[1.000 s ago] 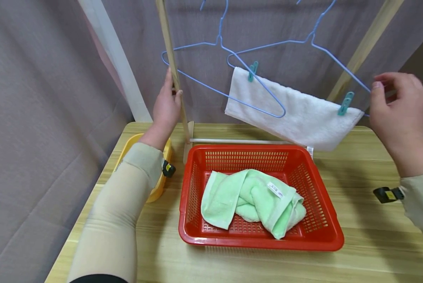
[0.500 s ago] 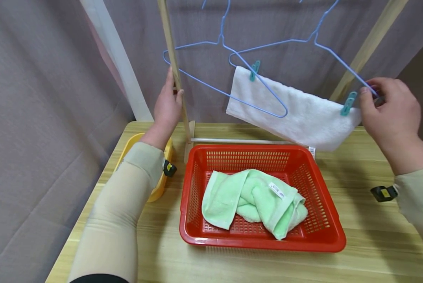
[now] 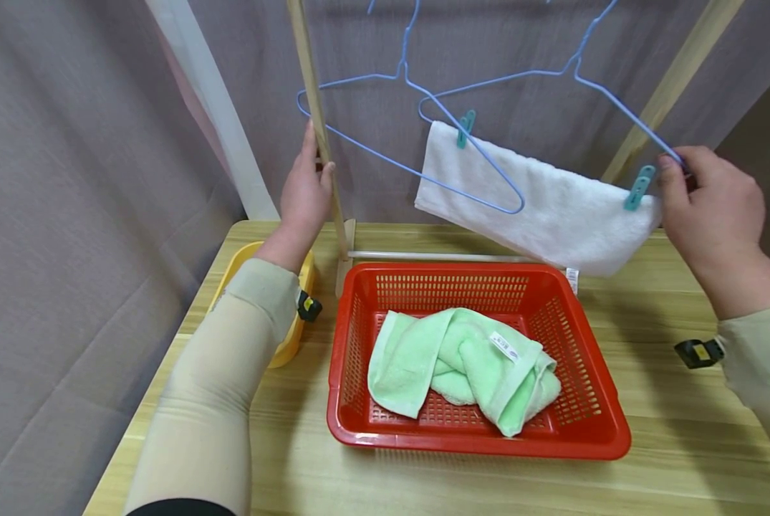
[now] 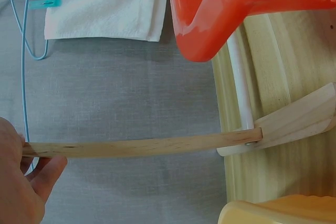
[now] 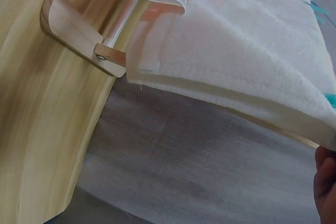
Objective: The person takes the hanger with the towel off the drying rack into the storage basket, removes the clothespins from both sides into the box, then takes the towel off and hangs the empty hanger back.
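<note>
My left hand [image 3: 306,190] grips the wooden post [image 3: 312,86] of a drying rack, thumb on one side and fingers on the other. At the right, my right hand [image 3: 713,204] pinches the right corner of a blue wire clothes hanger [image 3: 626,111]. From that hanger hangs a folded white towel [image 3: 520,193], held by two teal clothespins [image 3: 639,188]. It slants down toward the right. A second blue hanger [image 3: 372,154] hangs bare in front, beside my left hand. In the right wrist view, the white towel [image 5: 247,40] fills the upper right and only a few fingers show.
A red plastic basket [image 3: 478,446] on the wooden table [image 3: 294,459] holds a crumpled light green towel [image 3: 462,358]. Behind the left forearm stands a yellow container [image 3: 288,351]. The rack's white lower bar [image 3: 436,256] runs behind the basket. A grey curtain [image 3: 88,215] surrounds the table.
My right hand has moved slightly left and closed its fingertips on the hanger's right corner. The left hand has stayed on the post. The scene has shifted slightly in view.
</note>
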A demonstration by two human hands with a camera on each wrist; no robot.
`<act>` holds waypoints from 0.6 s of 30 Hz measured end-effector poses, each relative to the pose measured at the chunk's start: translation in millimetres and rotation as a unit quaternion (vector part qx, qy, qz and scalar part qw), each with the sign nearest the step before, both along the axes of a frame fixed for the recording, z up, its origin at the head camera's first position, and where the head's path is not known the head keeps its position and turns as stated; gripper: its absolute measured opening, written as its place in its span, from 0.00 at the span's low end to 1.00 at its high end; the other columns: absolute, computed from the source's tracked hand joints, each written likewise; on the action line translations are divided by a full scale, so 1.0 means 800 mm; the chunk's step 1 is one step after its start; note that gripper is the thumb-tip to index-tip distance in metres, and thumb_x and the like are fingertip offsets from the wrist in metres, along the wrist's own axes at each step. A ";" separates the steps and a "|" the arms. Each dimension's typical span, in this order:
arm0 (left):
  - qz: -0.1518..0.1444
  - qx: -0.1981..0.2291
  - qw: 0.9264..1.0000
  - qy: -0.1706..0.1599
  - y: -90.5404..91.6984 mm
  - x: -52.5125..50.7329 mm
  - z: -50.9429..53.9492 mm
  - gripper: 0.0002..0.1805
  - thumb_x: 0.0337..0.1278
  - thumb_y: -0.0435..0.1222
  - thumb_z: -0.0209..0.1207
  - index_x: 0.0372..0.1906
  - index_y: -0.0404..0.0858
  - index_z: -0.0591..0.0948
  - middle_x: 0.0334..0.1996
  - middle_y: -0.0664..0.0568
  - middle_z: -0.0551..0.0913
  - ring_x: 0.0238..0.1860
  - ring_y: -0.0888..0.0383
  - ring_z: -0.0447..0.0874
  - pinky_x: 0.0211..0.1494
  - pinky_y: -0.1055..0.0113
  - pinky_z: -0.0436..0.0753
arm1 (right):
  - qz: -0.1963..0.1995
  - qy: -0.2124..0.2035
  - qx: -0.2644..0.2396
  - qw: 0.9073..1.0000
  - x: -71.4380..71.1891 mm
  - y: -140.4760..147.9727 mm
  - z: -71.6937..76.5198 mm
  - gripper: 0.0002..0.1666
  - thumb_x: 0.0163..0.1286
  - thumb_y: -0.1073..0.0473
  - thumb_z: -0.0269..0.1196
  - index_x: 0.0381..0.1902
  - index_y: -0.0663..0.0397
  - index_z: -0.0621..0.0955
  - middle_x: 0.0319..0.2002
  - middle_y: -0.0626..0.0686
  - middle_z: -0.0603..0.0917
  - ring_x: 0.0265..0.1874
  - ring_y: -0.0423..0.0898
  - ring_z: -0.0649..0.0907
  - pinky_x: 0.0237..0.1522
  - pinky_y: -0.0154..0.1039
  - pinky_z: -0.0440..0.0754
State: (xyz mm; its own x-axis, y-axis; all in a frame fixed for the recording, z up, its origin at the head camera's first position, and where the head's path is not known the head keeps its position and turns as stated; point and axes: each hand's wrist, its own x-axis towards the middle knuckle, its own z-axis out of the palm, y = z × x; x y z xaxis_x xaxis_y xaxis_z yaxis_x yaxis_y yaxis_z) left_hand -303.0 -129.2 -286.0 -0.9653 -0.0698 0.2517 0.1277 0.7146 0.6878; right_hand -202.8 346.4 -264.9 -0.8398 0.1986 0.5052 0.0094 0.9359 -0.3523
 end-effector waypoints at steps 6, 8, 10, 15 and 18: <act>0.003 0.008 1.000 -0.005 -0.001 0.001 -0.001 0.42 0.76 0.45 0.46 0.73 0.77 0.30 0.72 0.55 0.65 0.66 0.56 0.72 0.62 0.59 0.77 | -0.002 0.002 -0.022 1.000 0.001 -0.002 0.000 0.28 0.80 0.46 0.46 0.62 0.62 0.75 0.47 0.68 0.81 0.33 0.50 0.74 0.30 0.37 0.62; 0.003 0.008 1.000 -0.006 0.000 0.001 -0.001 0.42 0.76 0.45 0.46 0.73 0.77 0.30 0.72 0.55 0.65 0.66 0.56 0.72 0.62 0.59 0.77 | -0.001 0.018 -0.028 0.999 0.001 -0.003 0.000 0.27 0.79 0.46 0.47 0.61 0.60 0.76 0.47 0.66 0.83 0.31 0.35 0.71 0.31 0.32 0.60; 0.004 0.007 1.000 -0.009 0.000 0.000 -0.002 0.42 0.76 0.45 0.46 0.73 0.77 0.30 0.72 0.56 0.64 0.66 0.56 0.72 0.62 0.58 0.77 | 0.001 0.033 -0.036 0.999 0.001 -0.003 -0.001 0.26 0.78 0.46 0.49 0.61 0.59 0.78 0.48 0.65 0.84 0.29 0.24 0.64 0.32 0.27 0.59; 0.006 0.003 1.000 -0.012 0.000 -0.001 -0.002 0.42 0.76 0.46 0.46 0.72 0.77 0.30 0.72 0.56 0.65 0.66 0.56 0.72 0.62 0.59 0.77 | 0.011 0.070 -0.049 0.996 0.001 -0.003 -0.002 0.25 0.77 0.46 0.52 0.59 0.57 0.80 0.47 0.64 0.85 0.28 0.15 0.60 0.35 0.21 0.57; 0.003 0.006 1.000 -0.009 -0.001 -0.001 -0.002 0.42 0.76 0.45 0.46 0.72 0.77 0.30 0.72 0.56 0.65 0.66 0.56 0.72 0.61 0.59 0.78 | 0.015 0.092 -0.057 0.994 0.000 -0.003 -0.001 0.24 0.75 0.47 0.54 0.57 0.57 0.81 0.46 0.65 0.85 0.28 0.14 0.61 0.36 0.19 0.57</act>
